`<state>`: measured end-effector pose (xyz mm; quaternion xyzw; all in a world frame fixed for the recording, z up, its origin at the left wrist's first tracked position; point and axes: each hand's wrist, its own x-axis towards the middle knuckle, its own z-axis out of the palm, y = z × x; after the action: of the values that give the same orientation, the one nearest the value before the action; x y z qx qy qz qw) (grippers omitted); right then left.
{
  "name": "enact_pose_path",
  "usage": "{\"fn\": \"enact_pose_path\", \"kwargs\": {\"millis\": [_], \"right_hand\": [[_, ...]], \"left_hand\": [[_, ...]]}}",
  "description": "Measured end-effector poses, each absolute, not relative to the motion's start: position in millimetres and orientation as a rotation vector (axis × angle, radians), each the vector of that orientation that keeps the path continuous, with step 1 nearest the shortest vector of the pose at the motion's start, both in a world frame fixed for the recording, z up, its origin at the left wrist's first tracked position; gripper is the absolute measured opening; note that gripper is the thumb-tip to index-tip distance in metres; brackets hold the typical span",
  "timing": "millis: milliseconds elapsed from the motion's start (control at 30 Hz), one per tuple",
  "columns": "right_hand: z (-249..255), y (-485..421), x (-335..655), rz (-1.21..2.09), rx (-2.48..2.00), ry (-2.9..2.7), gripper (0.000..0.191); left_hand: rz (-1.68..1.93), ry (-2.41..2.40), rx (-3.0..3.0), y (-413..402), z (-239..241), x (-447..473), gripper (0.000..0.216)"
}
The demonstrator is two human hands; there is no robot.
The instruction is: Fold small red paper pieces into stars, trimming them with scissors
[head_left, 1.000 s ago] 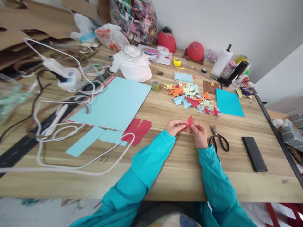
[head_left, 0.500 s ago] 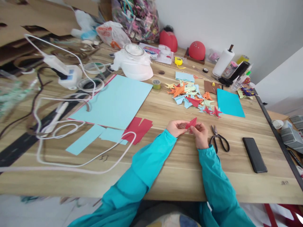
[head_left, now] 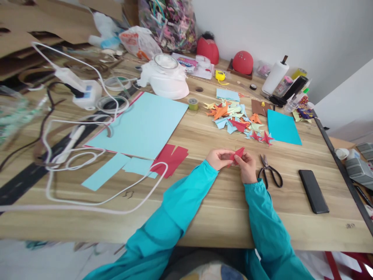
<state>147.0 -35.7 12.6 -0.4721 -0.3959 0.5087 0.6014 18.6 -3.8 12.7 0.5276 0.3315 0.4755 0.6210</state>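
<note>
A small folded red paper figure is pinched between both hands just above the wooden table. My left hand grips its left side with closed fingers. My right hand holds its right side, fingers curled round it. Both arms wear teal sleeves. Black scissors lie just right of my right hand. A pile of folded paper figures in orange, red, blue and pale green lies beyond the hands.
A large light blue sheet, red paper pieces and blue strips lie to the left among white cables. A black phone and a teal sheet lie at right. Clutter lines the back edge.
The red figure has been turned in my fingers from pointing upward to lying tilted to the right. Both hands stay in the same spot.
</note>
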Motion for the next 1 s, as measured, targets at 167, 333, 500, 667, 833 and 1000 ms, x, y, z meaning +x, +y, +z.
{"fn": "enact_pose_path", "kwargs": {"millis": [167,333,500,667,833,1000], "right_hand": [[13,-36,148,1.206,-1.093,-0.938,0.015],[10,-35,148,1.179,-1.101,-0.911,0.016],[7,-34,149,1.156,-1.057,-0.85,0.014],[8,-34,150,1.145,-1.055,-0.86,0.013],[11,-34,149,1.161,-1.077,-0.841,0.014],[12,-34,148,1.149,-1.102,-0.841,0.015]], "left_hand": [[1.088,0.836,1.165,-4,15,19,0.023],[1.075,0.809,1.148,-5,17,20,0.038],[1.122,0.829,1.244,-8,20,23,0.053],[1.117,0.863,1.276,-7,12,24,0.042],[1.139,0.88,1.256,-6,8,23,0.035],[1.164,0.894,1.227,-7,10,24,0.034]]}}
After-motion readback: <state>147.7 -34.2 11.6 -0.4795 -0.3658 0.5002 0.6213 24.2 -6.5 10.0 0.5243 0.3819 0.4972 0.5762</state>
